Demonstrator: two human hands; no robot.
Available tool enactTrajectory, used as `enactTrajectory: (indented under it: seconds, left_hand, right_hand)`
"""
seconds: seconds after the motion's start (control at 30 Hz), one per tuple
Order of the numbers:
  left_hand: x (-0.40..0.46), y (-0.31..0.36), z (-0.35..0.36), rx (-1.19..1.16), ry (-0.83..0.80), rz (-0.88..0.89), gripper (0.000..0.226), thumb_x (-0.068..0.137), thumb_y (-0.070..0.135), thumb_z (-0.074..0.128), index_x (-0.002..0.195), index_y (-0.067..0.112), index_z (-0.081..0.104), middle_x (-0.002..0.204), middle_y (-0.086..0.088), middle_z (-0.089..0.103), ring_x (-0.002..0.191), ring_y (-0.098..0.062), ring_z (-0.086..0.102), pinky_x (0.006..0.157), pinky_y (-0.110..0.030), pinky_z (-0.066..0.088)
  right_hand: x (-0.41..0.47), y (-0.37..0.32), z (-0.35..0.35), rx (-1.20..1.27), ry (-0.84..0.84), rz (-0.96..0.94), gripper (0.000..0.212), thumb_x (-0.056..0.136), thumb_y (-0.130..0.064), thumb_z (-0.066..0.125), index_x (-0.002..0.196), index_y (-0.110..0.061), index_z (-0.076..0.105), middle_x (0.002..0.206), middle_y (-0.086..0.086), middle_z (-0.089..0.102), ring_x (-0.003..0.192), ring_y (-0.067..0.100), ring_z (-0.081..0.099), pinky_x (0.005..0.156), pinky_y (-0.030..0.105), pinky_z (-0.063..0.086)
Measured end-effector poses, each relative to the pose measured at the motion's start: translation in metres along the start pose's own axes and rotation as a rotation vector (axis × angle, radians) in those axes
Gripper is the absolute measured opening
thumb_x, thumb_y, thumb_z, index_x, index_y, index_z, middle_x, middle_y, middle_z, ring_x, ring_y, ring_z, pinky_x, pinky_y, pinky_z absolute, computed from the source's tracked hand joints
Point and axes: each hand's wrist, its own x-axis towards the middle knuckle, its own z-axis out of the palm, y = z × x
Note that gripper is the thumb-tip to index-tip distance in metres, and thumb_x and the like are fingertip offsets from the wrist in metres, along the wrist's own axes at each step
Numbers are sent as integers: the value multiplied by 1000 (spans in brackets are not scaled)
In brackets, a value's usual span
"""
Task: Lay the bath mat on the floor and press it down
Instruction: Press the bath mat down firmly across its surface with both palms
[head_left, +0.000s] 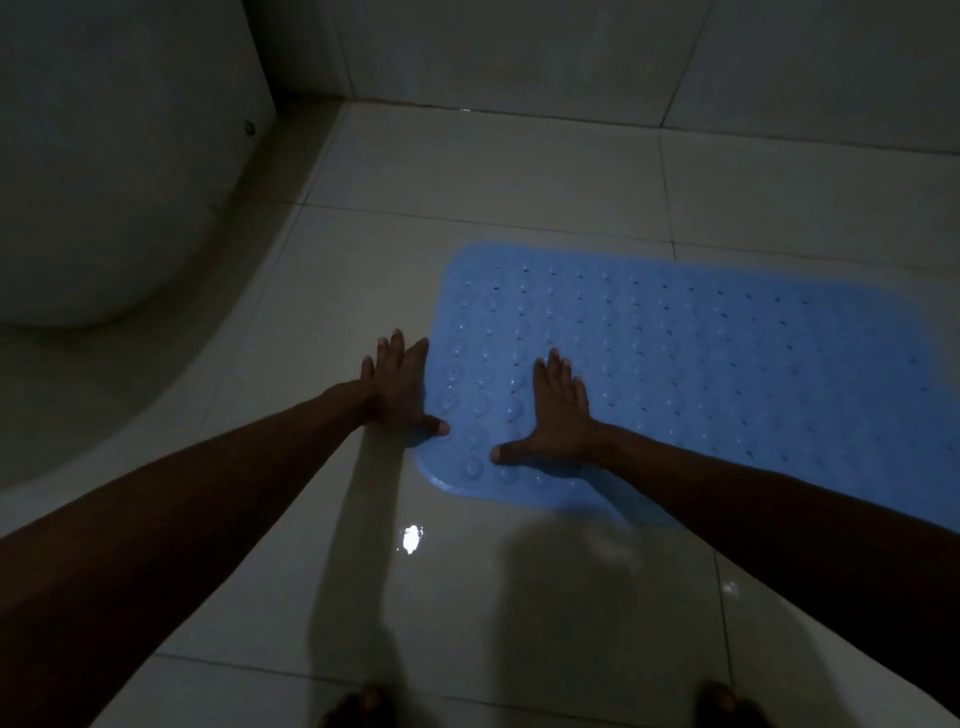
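A light blue rubber bath mat (701, 364) with rows of small holes and suction bumps lies flat on the glossy white tiled floor (467, 171), running off to the right. My left hand (397, 387) rests palm down at the mat's left edge, fingers spread, the thumb lying over the mat's edge. My right hand (558, 415) lies flat on the mat near its left end, fingers apart and thumb stretched to the left. Neither hand holds anything.
A white toilet (104, 182) fills the upper left, its curved base (171, 395) sweeping down the left side. Tiled walls (519, 52) meet the floor at the back. My bare toes (363, 706) show at the bottom edge. The floor shines as if wet.
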Motion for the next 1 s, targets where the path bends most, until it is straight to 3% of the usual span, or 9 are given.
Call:
enactTrajectory:
  seconds: [0.07,0.27,0.5,0.77,1.0]
  left_hand:
    - [1,1,1,-5,-13,-5,138,59,68,77,152,19,-13,156,-17,-25,143,-38,-22,116,-54,-5]
    - [-3,14,1,-65,-51,66,130,69,52,80,152,16,-14,156,-18,-26,143,-37,-22,116,-51,-7]
    - [-11,25,26,-19,-72,66,156,44,76,77,147,21,-27,152,-13,-35,139,-34,-32,113,-54,-15]
    - [-14,29,33,-12,-41,38,151,52,71,78,146,20,-28,151,-12,-37,138,-33,-34,111,-53,-19]
    - [-20,30,36,55,-50,42,147,57,73,74,145,20,-31,150,-13,-39,137,-32,-36,111,-53,-21]
  right_hand:
    - [-3,8,-7,-48,-70,-34,152,59,-74,76,149,-4,-25,154,16,-36,145,30,-29,118,43,-14]
    - [-7,3,-1,-120,-59,-6,154,60,-71,78,146,-3,-30,153,18,-38,143,33,-32,116,46,-17]
    - [-17,-2,6,-129,-36,100,157,57,-72,78,144,-7,-35,150,16,-43,139,36,-38,111,56,-21]
    - [-25,9,13,-92,8,106,156,55,-84,67,145,-6,-33,150,16,-43,138,32,-40,113,54,-23]
    - [-27,10,13,-36,11,126,149,59,-80,69,149,-11,-27,153,10,-40,141,31,-36,115,50,-21]
